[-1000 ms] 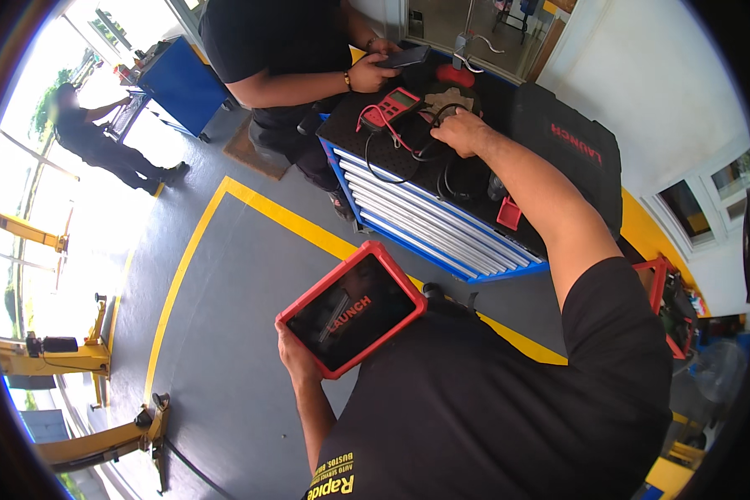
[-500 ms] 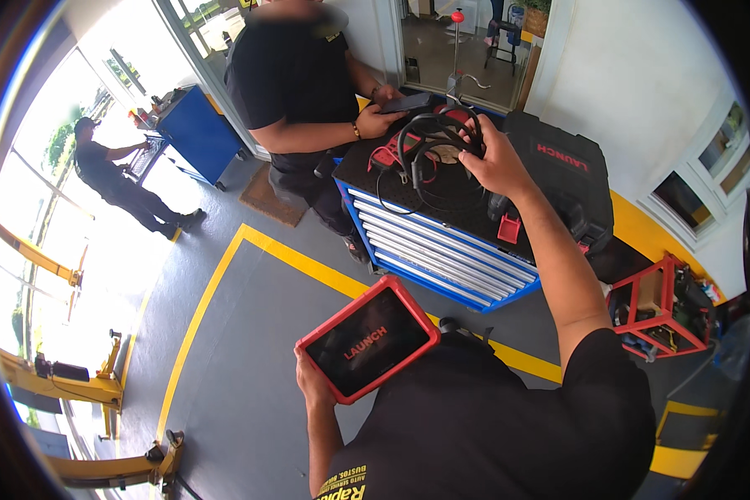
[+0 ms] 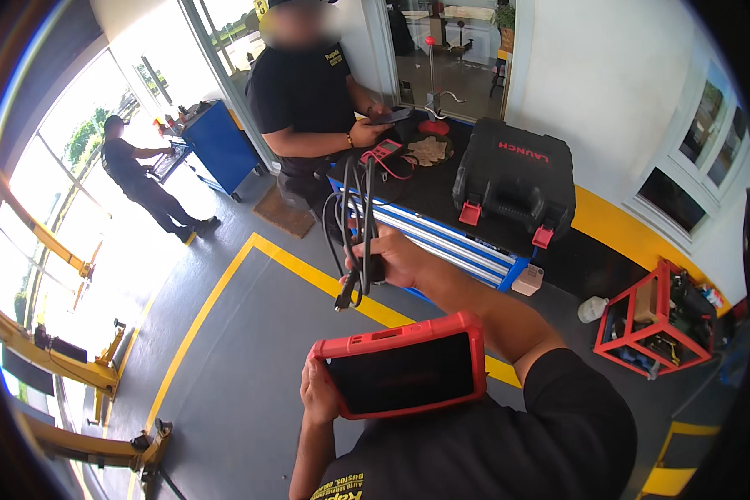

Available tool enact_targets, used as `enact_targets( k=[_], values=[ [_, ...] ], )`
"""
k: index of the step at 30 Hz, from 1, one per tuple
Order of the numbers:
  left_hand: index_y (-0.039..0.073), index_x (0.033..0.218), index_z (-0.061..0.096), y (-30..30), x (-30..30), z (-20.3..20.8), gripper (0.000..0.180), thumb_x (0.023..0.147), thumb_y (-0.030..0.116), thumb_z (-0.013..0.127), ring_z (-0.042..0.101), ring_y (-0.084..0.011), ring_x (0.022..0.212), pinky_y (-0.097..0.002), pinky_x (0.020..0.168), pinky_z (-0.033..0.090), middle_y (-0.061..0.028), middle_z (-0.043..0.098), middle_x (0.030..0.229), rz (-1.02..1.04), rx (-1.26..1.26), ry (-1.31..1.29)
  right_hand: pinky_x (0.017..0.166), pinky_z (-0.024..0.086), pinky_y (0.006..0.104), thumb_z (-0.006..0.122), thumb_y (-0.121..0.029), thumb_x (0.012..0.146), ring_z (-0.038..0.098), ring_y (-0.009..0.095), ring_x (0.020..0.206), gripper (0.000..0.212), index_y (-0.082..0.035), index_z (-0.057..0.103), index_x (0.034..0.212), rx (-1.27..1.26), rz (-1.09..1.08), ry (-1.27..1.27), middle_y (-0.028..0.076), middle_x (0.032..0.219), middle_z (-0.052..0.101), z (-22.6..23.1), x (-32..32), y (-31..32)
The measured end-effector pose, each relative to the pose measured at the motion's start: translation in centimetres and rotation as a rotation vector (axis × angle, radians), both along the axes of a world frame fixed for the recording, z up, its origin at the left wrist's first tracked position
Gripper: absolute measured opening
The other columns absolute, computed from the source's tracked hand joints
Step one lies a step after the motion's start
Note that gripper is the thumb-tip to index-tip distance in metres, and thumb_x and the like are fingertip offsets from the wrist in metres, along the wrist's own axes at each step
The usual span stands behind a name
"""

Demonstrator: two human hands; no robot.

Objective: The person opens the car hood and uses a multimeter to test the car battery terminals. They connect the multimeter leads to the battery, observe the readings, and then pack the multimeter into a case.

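My left hand [image 3: 318, 392] grips the left edge of a diagnostic tablet [image 3: 408, 375] with a red protective frame and a dark screen. The tablet is tilted, so its top edge with ports faces up. Above it, my right hand [image 3: 383, 257] is closed around a coiled black cable [image 3: 360, 192]. Loops of the cable stand up over the fingers, and a plug end [image 3: 342, 298] hangs below them. The cable is held in front of the blue tool cabinet [image 3: 442, 242], apart from its top.
On the cabinet top lie a black carrying case [image 3: 517, 171] with red latches, a red multimeter [image 3: 385, 150] and a tan piece [image 3: 427, 151]. A co-worker [image 3: 304, 100] stands behind, holding a dark device. A red rack [image 3: 658, 325] is at right; yellow lift arms [image 3: 67, 358] at left.
My right hand has brought the coiled cable from over the cabinet down and left, toward me. The tablet has shifted right and tilted; its screen has gone from a lit logo to dark.
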State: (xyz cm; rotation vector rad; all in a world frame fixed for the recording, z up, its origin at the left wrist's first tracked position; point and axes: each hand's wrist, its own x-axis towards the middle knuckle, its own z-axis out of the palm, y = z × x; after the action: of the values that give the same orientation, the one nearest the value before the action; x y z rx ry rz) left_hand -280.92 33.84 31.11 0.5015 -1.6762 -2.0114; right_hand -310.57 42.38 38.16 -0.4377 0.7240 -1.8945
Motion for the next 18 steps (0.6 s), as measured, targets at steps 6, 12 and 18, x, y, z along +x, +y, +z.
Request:
enact_targets(
  k=[6,12,18],
  values=[
    [-0.002,0.142,0.056,11.6,12.5,-1.9,0.061,0.117,0.047,0.03,0.061,-0.0241,0.125,-0.0401,0.112,0.046,-0.0155,0.066,0.134,0.26,-0.011,-0.104,0.09,0.063,0.0604,0.066,0.004,0.088,0.069,0.028,0.096,0.063,-0.004,0.038,0.144,0.039,0.288,-0.127,0.014,0.109,0.059,-3.2,15.1,6.4],
    [-0.001,0.14,0.059,16.1,22.7,1.0,0.065,0.112,0.053,0.036,0.065,-0.031,0.124,-0.0459,0.111,0.048,-0.0169,0.069,0.133,0.171,0.413,-0.021,0.098,0.057,0.0438,0.069,0.007,0.086,0.069,0.027,0.108,0.086,-0.007,0.027,0.16,0.022,0.413,-0.16,0.016,0.119,0.064,-2.5,26.1,10.3],
    [-0.001,0.138,0.06,20.0,34.8,-0.9,0.059,0.114,0.049,0.039,0.069,-0.0295,0.117,-0.0446,0.104,0.053,-0.0173,0.07,0.128,0.596,0.321,-0.06,0.102,0.057,0.0434,0.073,0.005,0.088,0.069,0.028,0.112,0.085,-0.004,0.029,0.159,0.016,0.673,-0.051,0.017,0.121,0.064,-0.8,40.2,11.4]
  ],
)
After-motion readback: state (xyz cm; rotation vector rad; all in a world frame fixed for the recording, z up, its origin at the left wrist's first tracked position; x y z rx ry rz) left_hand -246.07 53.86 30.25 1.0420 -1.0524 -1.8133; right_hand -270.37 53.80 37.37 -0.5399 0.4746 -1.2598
